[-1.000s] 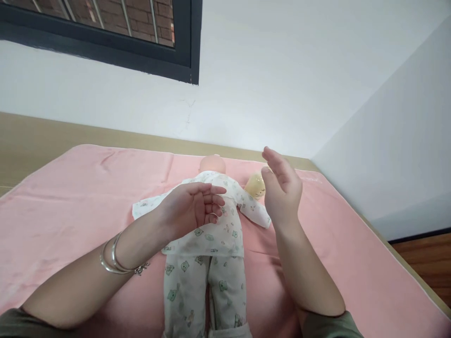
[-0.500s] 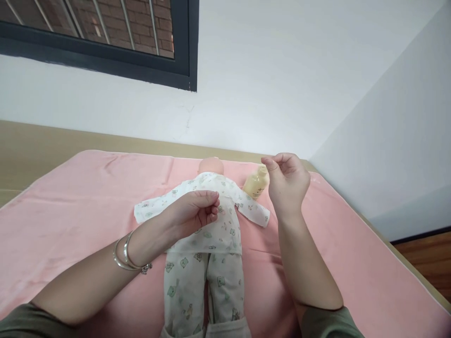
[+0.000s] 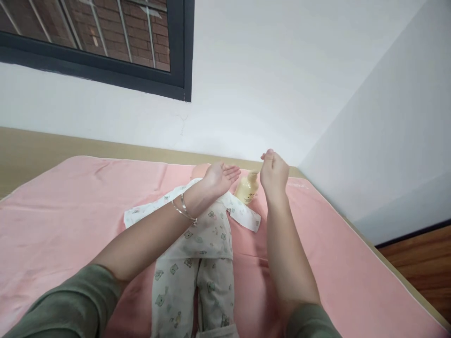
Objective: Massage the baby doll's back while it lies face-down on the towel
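My left hand is open with the palm turned up and the fingers stretched to the right. It hovers above the chest and head end of a doll, hiding part of it. The doll lies on its back in a white patterned top and matching trousers, arms spread. A pale yellow pump bottle stands beyond the doll's right-hand sleeve, just past my left fingertips. Beside the bottle, to its right, my right hand is raised and closed, thumb on top; no object shows in it.
A pink mat covers most of the wooden surface. White walls rise behind and to the right. A dark-framed window with bars is at the upper left, and brown wood shows at the right edge.
My left hand has moved forward and right from the doll's chest, opening from loosely curled to flat. My right hand has turned and closed more beside the bottle. The view has shifted slightly.
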Demonstrator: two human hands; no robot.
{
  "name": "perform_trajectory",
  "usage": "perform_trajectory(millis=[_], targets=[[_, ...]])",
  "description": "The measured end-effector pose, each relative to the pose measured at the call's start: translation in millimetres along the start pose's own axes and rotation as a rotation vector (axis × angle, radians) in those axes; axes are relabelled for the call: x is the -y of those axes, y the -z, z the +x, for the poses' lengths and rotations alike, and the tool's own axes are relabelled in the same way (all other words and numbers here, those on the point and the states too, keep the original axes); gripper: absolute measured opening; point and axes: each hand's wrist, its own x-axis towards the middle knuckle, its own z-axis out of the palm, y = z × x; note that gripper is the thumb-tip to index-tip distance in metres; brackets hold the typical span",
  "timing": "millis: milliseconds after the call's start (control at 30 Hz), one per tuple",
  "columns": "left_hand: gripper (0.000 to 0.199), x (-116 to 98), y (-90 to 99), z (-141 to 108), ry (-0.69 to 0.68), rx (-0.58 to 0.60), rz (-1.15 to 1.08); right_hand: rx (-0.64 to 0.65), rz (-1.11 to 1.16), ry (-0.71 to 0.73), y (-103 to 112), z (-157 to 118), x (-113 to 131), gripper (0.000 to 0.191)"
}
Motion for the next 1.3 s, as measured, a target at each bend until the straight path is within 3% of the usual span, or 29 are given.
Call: perform_trajectory(millis=[100,233,333,500,600,700,833,933,1033,1133,1200,1300], targets=[[0.064,3.9,-15.2,6.2,0.026,0.097,0.03,0.164,-0.128,0.083,-12.9,-1.6,0.0,0.069],[0.067,10.6,-20.0,6.8,0.023,0.133,-0.01,0.368,-0.237,0.051,-35.0,-9.4,-6.9,0.072],[0.067,14.5,-14.1,11.4,0.027,0.136,-0.037,0.357,-0.191,-0.026,-42.9,-12.1,-15.6,0.075],[0.069,18.7,6.7,10.4,0.069,0.13,-0.045,0.322,-0.033,-0.212,-35.8,-13.4,-21.4,0.089],[0.067,15.9,23.3,-8.7,0.101,0.159,-0.027,0.312,-0.147,-0.127,-32.1,-16.4,-17.3,0.076],[0.065,9.7,38.8,-36.7,0.096,0.14,-0.006,0.406,-0.246,-0.077,-31.0,-16.6,-9.3,0.061],[0.066,1.9,50.0,-69.0,0.074,0.056,0.017,0.434,-0.222,-0.122,-20.6,-19.2,13.7,0.063],[0.066,-2.2,50.1,-86.6,0.059,0.051,0.043,0.441,0.008,0.013,-3.9,-35.3,47.3,0.07],[0.063,-4.0,44.9,-109.1,0.039,0.18,0.076,0.532,0.078,0.114,10.4,-64.6,86.6,0.069],[0.062,-4.9,39.0,-140.2,-0.023,0.346,0.082,0.477,0.026,0.309,16.9,-102.6,117.3,0.068],[0.063,-6.9,38.4,-160.2,-0.109,0.402,0.075,0.421,0.008,0.447,20.0,-131.7,131.4,0.073],[0.062,-8.8,44.6,-180.3,-0.241,0.43,0.119,0.443,-0.017,0.607,28.0,-177.2,144.6,0.073]])
